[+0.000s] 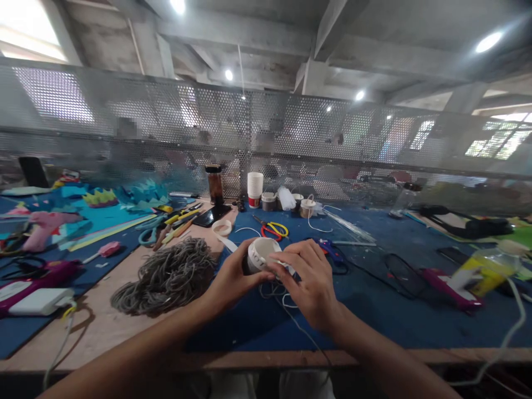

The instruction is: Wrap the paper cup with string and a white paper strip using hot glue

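A small white paper cup point(258, 250) is tilted in front of me, its open mouth facing me and a pale strip along its rim. My left hand point(238, 271) is wrapped round the cup's left side. The fingers of my right hand point(306, 277) pinch at the near right part of the rim; whether they grip the rim or the strip I cannot tell. White cord point(286, 302) hangs below the cup onto the blue mat. A roll of white tape point(221, 228) lies just beyond, its loose end running towards the cup.
A heap of grey yarn point(170, 277) lies to the left. Scissors with red and yellow handles point(275, 229) rest behind the cup, before stacked paper cups point(255, 185). At left is a pink glue gun point(45, 224); at right, a yellow bottle point(488, 271). A perforated metal screen point(286, 133) backs the table.
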{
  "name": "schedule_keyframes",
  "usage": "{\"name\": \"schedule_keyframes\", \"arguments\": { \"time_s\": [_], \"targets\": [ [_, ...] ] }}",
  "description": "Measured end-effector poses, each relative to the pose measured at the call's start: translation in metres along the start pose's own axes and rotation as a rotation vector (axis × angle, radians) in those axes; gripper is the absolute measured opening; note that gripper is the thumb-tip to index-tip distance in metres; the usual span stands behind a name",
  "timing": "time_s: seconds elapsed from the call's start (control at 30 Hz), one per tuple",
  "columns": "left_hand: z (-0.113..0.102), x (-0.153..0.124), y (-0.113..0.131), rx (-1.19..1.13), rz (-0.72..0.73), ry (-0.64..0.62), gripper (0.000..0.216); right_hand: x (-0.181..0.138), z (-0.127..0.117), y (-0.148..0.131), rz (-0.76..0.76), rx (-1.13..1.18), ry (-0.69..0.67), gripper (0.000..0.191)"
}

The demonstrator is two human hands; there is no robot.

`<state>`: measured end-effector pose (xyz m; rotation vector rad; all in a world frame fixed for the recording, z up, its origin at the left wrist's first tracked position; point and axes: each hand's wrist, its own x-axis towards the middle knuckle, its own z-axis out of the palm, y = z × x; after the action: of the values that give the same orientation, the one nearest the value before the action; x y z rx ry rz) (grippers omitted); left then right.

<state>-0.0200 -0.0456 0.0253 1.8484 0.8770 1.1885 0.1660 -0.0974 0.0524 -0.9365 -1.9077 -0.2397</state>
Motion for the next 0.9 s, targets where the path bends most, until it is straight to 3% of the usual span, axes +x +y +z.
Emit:
{"name": "schedule_keyframes", "arguments": {
  "time_s": [0.17, 0.33, 0.6, 0.7, 0.9],
  "targets": [
    [0.001, 0.001, -0.001, 0.024, 0.029, 0.002, 0.058, -0.001, 0.002, -0.005, -0.053, -0.053, -0.035, 0.014],
    [0.000, 0.000, -0.004, 0.052, 0.077, 0.013, 0.056, 0.005, 0.005, -0.007, 0.069, 0.018, -0.056, 0.006],
    [-0.001, -0.002, -0.002, 0.043, 0.102, -0.047, 0.055, 0.019, -0.004, -0.007, 0.204, 0.209, -0.242, 0.007],
    [-0.002, -0.001, -0.001, 0.054, 0.069, -0.026, 0.056, 0.017, -0.005, -0.003, 0.165, 0.151, -0.218, 0.004],
    [-0.002, 0.000, -0.001, 0.040, 0.059, -0.005, 0.059, 0.008, -0.003, -0.002, 0.050, 0.028, -0.077, 0.017]
  ]
}}
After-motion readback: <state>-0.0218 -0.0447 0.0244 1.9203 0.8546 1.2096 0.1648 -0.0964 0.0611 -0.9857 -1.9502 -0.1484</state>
